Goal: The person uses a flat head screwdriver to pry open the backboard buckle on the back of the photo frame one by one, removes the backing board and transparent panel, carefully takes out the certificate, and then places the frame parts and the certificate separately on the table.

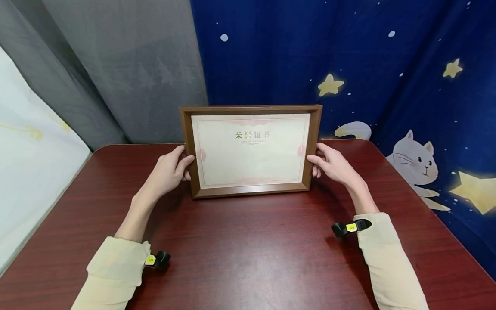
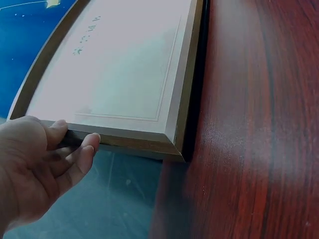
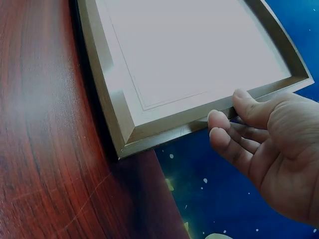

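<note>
In the head view, the framed certificate is standing near upright at the far part of the table, its front facing the camera and its long axis running left to right. The left hand and right hand are gripping opposite short sides. In the left wrist view, thumb and bent fingers are pinching the left side, parted by the frame's depth. In the right wrist view, thumb and fingers are likewise pinching the right side.
</note>
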A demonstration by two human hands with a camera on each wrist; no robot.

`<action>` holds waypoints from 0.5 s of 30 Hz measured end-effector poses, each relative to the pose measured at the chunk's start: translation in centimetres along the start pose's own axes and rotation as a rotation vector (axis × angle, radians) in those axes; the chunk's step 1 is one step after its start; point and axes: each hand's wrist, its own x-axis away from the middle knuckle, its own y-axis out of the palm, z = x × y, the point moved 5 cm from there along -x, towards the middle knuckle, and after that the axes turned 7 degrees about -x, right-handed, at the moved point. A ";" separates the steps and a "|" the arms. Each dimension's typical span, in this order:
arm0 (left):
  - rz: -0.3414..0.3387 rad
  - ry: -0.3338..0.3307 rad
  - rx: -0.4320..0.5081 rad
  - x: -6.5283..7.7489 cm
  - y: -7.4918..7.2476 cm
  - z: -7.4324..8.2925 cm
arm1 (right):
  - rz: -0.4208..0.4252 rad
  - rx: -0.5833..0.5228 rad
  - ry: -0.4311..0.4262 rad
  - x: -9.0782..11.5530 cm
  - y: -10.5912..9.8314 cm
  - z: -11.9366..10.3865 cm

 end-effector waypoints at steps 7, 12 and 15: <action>0.026 0.022 0.036 0.1 0.1 0.3 | 0.023 -0.082 -0.048 0.1 -0.4 0.4; 0.010 -0.008 0.076 0.2 0.2 0.3 | 0.019 -0.161 -0.073 0.1 -0.5 0.5; 0.009 -0.026 0.121 0.4 0.2 0.1 | 0.005 -0.200 -0.069 0.2 -0.5 0.5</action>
